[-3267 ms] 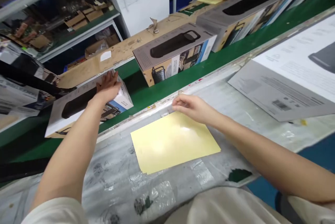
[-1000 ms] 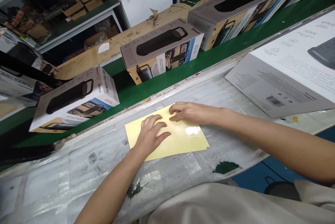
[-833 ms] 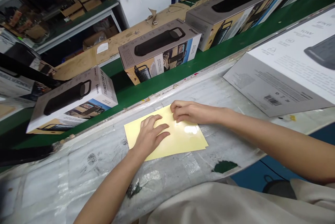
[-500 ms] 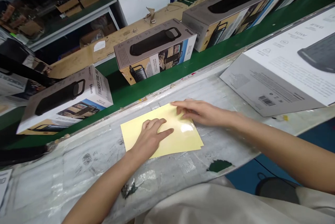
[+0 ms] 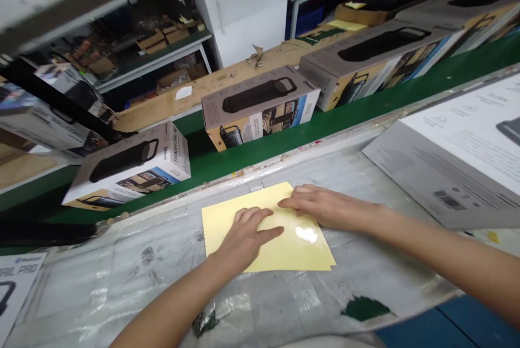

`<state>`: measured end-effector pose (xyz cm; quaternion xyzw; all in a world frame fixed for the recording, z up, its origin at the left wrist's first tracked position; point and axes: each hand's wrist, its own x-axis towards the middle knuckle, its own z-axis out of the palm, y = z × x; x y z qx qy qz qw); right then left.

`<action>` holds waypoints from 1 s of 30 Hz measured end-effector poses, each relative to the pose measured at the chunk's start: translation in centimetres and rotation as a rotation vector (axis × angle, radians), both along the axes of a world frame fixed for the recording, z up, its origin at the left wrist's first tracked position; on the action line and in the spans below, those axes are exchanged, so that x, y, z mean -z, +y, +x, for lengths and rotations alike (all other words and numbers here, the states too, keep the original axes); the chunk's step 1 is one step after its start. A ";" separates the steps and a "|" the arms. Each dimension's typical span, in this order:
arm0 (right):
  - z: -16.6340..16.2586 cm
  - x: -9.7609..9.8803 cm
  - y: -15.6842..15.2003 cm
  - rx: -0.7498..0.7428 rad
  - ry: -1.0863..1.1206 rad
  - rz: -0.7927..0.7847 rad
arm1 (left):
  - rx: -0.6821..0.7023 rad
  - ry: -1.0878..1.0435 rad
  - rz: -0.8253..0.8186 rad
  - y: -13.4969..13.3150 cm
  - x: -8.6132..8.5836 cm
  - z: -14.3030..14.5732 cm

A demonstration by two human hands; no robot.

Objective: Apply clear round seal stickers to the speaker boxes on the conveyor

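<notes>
While yellow sheets [image 5: 293, 251] are being handled, even pressure is being advised: left hand [image 5: 245, 234] spread, right hand [image 5: 320, 205] curled, grip unclear.

Left hand [image 5: 244, 237] on yellow sheets [image 5: 290, 253]; right hand [image 5: 320, 206] at edge, grip unclear.
</notes>
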<state>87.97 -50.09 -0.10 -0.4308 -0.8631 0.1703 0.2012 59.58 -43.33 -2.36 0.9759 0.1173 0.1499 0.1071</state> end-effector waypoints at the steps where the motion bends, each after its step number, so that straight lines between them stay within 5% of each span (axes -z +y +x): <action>1: 0.0 0.3 -0.2 0.014 0.016 0.029 | -0.004 -0.005 0.001 0.0 0.1 0.0; 12: 0.3 2.1 -1.5 -0.019 0.032 0.247 | -0.038 0.041 0.006 -0.4 0.8 -0.2; 18: -0.1 2.4 -1.6 0.209 0.350 -0.084 | -0.021 0.095 0.037 -0.3 0.5 0.0; 23: 0.6 -0.5 0.0 0.320 0.883 -0.245 | 0.014 0.163 0.051 -0.7 -0.6 -0.1; 27: 1.8 -3.6 3.8 0.343 0.989 -0.129 | 0.088 0.141 -0.109 2.5 -2.8 1.1; 30: 2.6 -4.8 7.8 0.371 0.826 0.066 | -0.157 -0.073 -0.118 8.5 -5.5 4.6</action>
